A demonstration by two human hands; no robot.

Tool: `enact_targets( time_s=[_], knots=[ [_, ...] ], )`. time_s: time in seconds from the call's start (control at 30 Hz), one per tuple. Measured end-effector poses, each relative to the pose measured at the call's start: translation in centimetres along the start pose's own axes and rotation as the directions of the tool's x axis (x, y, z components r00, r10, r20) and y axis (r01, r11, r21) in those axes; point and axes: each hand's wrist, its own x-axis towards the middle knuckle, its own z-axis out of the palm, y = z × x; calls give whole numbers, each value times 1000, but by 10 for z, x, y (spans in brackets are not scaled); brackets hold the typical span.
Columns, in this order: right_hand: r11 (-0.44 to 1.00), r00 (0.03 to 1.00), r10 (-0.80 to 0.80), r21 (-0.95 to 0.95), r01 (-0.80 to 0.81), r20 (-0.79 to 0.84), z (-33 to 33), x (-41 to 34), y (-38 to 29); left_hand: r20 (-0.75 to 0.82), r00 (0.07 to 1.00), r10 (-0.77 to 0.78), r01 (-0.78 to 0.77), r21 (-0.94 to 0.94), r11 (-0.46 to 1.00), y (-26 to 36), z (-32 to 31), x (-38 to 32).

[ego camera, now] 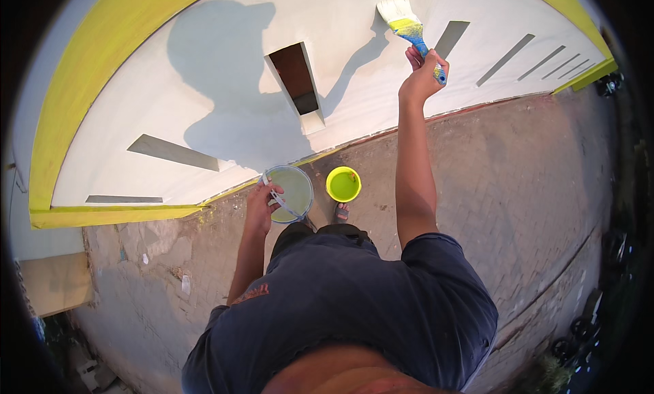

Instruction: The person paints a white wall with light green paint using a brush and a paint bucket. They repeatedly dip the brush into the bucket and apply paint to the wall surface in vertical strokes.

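Observation:
My right hand [425, 77] grips the blue handle of a wide paintbrush [406, 29], raised at the white wall [352, 16]. The brush's pale bristles point up; whether they touch the wall I cannot tell. Yellow paint marks the lower bristles and the handle. Down at the left, my left hand [263, 202] has its fingers around the handle of a translucent bucket [294, 187], which contains a pale liquid. Beside it a bright yellow bucket [343, 170], with greenish-yellow inside, stands on the ground just ahead of my sandalled foot [341, 213].
Several narrow slots, among them a deep opening [295, 77], break up the wall. A yellow border [76, 108] frames it. Brick paving [500, 174] runs along its foot, with broken patches [158, 241] at the left. Parked vehicles [582, 327] stand at the far right.

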Motion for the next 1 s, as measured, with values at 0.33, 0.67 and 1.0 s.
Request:
enact_targets(
  time_s=[0.33,0.67,1.0],
  knots=[
    [994,998,50,-98,-54,-39,24,-4,-19,56,998,-6,5,9,1000,4,4,8],
    [996,993,-48,-75,40,-105,47,-22,-20,146,989,4,-3,-8,1000,16,-3,21],
    [996,997,-75,-49,73,-28,88,-32,-53,182,983,-9,7,10,1000,25,-29,28]
  ],
)
